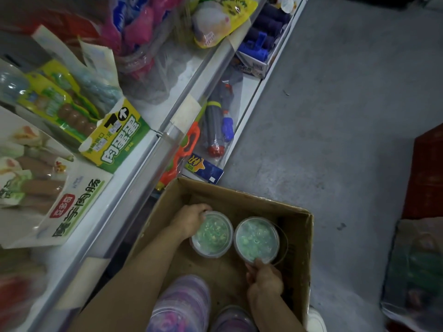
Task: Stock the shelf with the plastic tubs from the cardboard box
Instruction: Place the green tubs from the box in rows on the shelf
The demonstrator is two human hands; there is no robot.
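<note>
The step in hand is the pick-up: both hands are down inside the cardboard box, which sits on the floor at the foot of the shelf, and each has taken hold of one of the two plastic tubs that show. The left hand curls its fingers over the far rim of the left tub, the one on the shelf side of the box; the right hand pinches the near rim of the right tub, which lies toward the box wall away from the shelf. The tubs stand upright side by side, touching or very nearly so, their clear lids showing green contents. Whether either has left the box bottom I cannot tell. Next, I judge, both tubs must be lifted straight up past the box walls and carried toward the shelf, kept level. The shelf tiers above the box are crowded with snack packs and toy water guns, so a free spot must be found or made before setting them down.
</note>
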